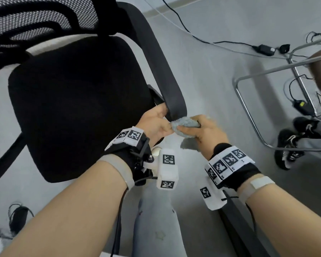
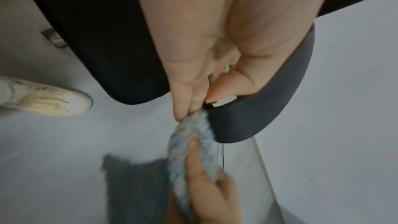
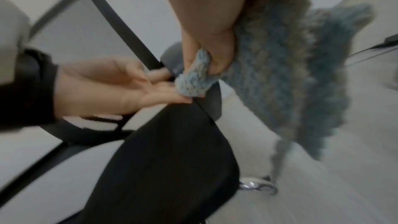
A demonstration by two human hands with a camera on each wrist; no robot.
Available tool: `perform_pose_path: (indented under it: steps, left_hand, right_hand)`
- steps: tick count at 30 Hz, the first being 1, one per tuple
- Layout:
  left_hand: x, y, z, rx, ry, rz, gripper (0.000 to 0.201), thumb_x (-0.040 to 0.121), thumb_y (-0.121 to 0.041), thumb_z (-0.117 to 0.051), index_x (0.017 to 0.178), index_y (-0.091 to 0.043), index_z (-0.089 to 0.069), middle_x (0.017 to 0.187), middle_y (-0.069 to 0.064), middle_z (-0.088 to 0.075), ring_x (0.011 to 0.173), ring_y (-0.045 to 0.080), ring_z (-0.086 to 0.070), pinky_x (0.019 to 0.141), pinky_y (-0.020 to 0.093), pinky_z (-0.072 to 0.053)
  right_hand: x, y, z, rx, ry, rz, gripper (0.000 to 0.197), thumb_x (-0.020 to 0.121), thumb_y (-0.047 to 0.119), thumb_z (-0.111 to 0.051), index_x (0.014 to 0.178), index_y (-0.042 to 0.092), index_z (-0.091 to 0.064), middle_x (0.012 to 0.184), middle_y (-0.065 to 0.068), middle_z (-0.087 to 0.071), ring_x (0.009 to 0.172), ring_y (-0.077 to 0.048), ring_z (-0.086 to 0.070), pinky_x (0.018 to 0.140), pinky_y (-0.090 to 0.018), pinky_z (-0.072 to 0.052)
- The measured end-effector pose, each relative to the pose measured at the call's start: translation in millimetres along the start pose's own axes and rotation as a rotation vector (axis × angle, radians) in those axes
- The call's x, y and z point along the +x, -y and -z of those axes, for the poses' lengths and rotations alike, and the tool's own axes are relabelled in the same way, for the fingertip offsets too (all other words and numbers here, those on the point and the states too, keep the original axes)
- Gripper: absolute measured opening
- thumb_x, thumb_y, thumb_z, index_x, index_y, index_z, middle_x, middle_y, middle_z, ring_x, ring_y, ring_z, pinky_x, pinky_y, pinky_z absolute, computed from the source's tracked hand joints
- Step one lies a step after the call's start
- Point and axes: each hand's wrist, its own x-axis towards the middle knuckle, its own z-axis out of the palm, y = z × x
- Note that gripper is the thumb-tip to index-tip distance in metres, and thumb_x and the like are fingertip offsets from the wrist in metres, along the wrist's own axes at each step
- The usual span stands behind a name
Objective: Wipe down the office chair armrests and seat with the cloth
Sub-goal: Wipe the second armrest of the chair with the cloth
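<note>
The black office chair has a fabric seat (image 1: pixel 78 108) and a dark grey armrest (image 1: pixel 161 71) running down its right side. My right hand (image 1: pixel 195 129) grips a bunched blue-grey cloth (image 1: pixel 185 124) right at the front tip of that armrest. In the right wrist view the cloth (image 3: pixel 280 74) hangs from the right hand (image 3: pixel 202 67), with one end pinched against the armrest (image 3: pixel 212 98). My left hand (image 1: pixel 163 121) lies with straight fingers beside the armrest tip. In its wrist view the left hand (image 2: pixel 198 106) has its fingertips on the cloth (image 2: pixel 187 142) and its thumb against the armrest (image 2: pixel 269 105).
The mesh backrest (image 1: pixel 26 21) rises at top left. Cables and a power adapter (image 1: pixel 265 50) lie on the grey floor. A metal tube frame (image 1: pixel 248 112) stands to the right, with another person's black shoes (image 1: pixel 289 145) next to it. My own leg (image 1: pixel 156 219) is below the hands.
</note>
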Motion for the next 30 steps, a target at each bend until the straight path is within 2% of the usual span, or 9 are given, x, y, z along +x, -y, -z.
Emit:
perform_pose_path:
  steps: [2,5,9,13,16,18,20,24,30]
  left_hand:
    - [-3,3,2,0.019,-0.006,0.025,0.066,0.076,0.027,-0.030,0.130,-0.007,-0.048,0.135,0.009,-0.052,0.125,0.028,-0.049,0.102,0.035,-0.038]
    - [-8,1,2,0.045,-0.005,0.059,0.072,0.075,0.027,-0.025,0.135,-0.008,-0.042,0.135,0.010,-0.050,0.122,0.029,-0.046,0.088,0.031,-0.030]
    - [-9,0,4,0.046,-0.029,0.078,0.073,0.072,0.026,-0.021,0.132,-0.006,-0.045,0.125,0.008,-0.052,0.115,0.028,-0.050,0.085,0.030,-0.030]
    - [-7,-1,12,-0.006,0.014,0.097,0.059,0.069,0.023,-0.025,0.109,-0.003,-0.058,0.105,0.009,-0.062,0.100,0.028,-0.059,0.106,0.042,-0.032]
    - [-7,-3,16,0.027,0.028,0.108,0.045,0.074,0.024,-0.027,0.090,-0.002,-0.059,0.106,0.003,-0.062,0.104,0.024,-0.060,0.096,0.033,-0.045]
    - [-7,-5,17,0.010,0.009,0.126,0.048,0.074,0.024,-0.027,0.096,-0.002,-0.061,0.118,0.008,-0.061,0.115,0.031,-0.055,0.096,0.033,-0.045]
    - [-4,-7,19,-0.027,-0.016,0.145,0.053,0.073,0.020,-0.026,0.111,0.000,-0.057,0.127,0.015,-0.056,0.117,0.037,-0.053,0.104,0.043,-0.039]
    - [-4,-8,18,-0.091,-0.040,0.135,0.067,0.062,0.015,-0.029,0.124,0.003,-0.051,0.130,0.019,-0.054,0.114,0.041,-0.054,0.109,0.050,-0.034]
    - [-14,-8,11,-0.027,-0.091,0.163,0.068,0.067,0.023,-0.020,0.120,-0.004,-0.054,0.117,0.012,-0.060,0.095,0.032,-0.056,0.101,0.042,-0.040]
  right_hand:
    - [-11,-6,-8,-0.050,0.063,-0.094,0.051,0.082,0.010,-0.063,0.122,0.039,-0.054,0.127,-0.003,-0.048,0.114,-0.029,-0.046,0.094,-0.038,-0.042]
    - [-16,0,6,0.198,-0.150,-0.205,0.052,0.086,-0.001,-0.044,0.124,0.033,-0.055,0.126,-0.009,-0.048,0.115,-0.032,-0.047,0.098,-0.036,-0.040]
    - [23,34,62,0.211,-0.366,-0.140,0.051,0.087,0.000,-0.045,0.130,0.028,-0.050,0.125,-0.017,-0.045,0.114,-0.030,-0.047,0.095,-0.026,-0.033]
    - [100,84,101,0.071,-0.278,-0.004,0.040,0.092,0.018,-0.046,0.129,0.033,-0.048,0.134,-0.011,-0.040,0.121,-0.031,-0.042,0.103,-0.035,-0.035]
    - [139,111,115,0.051,-0.190,0.033,0.015,0.091,0.032,-0.051,0.105,0.038,-0.050,0.107,-0.003,-0.047,0.103,-0.024,-0.047,0.094,-0.036,-0.041]
    - [149,119,117,-0.117,-0.080,0.027,0.027,0.092,0.026,-0.049,0.115,0.040,-0.047,0.110,-0.005,-0.040,0.109,-0.025,-0.043,0.096,-0.039,-0.038]
    - [148,119,113,-0.265,-0.066,0.036,0.046,0.091,0.016,-0.047,0.132,0.036,-0.040,0.123,-0.010,-0.036,0.120,-0.032,-0.035,0.101,-0.042,-0.031]
    - [116,98,82,-0.318,-0.165,0.185,0.042,0.090,0.020,-0.046,0.125,0.043,-0.050,0.141,-0.007,-0.032,0.128,-0.033,-0.026,0.099,-0.044,-0.026]
    - [40,58,29,-0.128,-0.319,0.094,0.054,0.074,0.005,-0.064,0.116,0.038,-0.058,0.124,-0.017,-0.052,0.111,-0.031,-0.036,0.079,-0.046,-0.039]
